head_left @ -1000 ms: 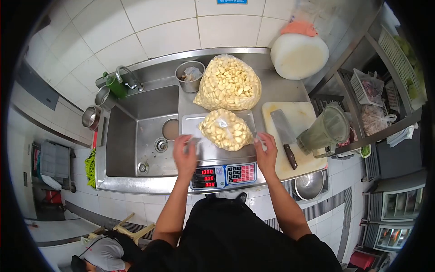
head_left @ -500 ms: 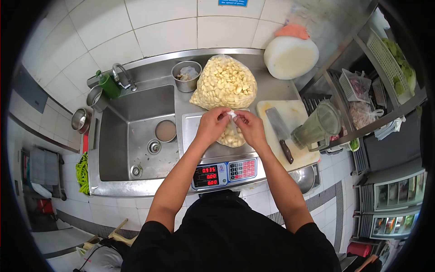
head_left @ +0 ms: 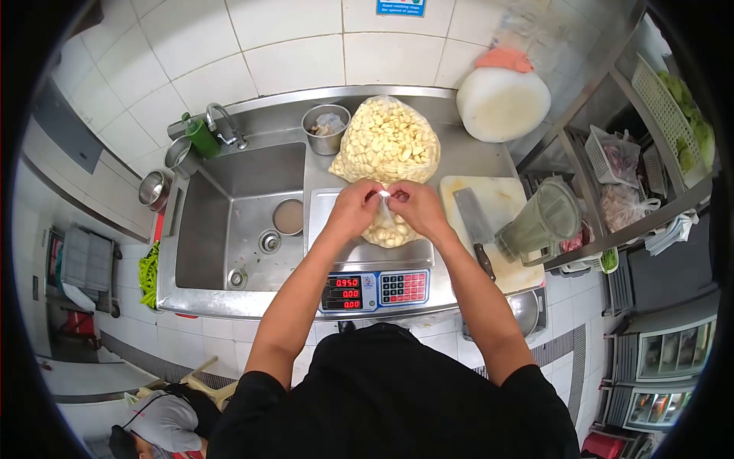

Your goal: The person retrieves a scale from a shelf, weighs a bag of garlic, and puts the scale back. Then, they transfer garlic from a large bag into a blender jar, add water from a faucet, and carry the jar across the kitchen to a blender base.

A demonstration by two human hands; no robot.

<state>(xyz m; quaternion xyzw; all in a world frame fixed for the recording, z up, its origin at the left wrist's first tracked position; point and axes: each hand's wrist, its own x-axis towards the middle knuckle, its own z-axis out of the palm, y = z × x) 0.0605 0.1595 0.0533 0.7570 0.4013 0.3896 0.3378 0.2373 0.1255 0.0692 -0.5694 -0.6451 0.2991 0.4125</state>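
Observation:
A small clear plastic bag of pale peeled cloves (head_left: pixel 390 231) rests on the metal pan of a digital scale (head_left: pixel 375 291). My left hand (head_left: pixel 355 208) and my right hand (head_left: pixel 417 206) pinch its gathered neck from both sides, fingertips close together. The scale's red display reads 0.950. Just behind my hands a large clear bag full of similar cloves (head_left: pixel 388 141) stands on the steel counter.
Left of the scale is a sink (head_left: pixel 200 229) with a bowl (head_left: pixel 289 217) in it. A knife (head_left: pixel 475 222) lies on a cutting board (head_left: pixel 451 186) at right, beside a blender jug (head_left: pixel 544 218). At lower left, a person (head_left: pixel 164 421) bends down.
The view has shifted slightly. The display went from 0.935 to 0.950. Both hands still pinch the bag's neck, now closer together. More of the person at lower left shows.

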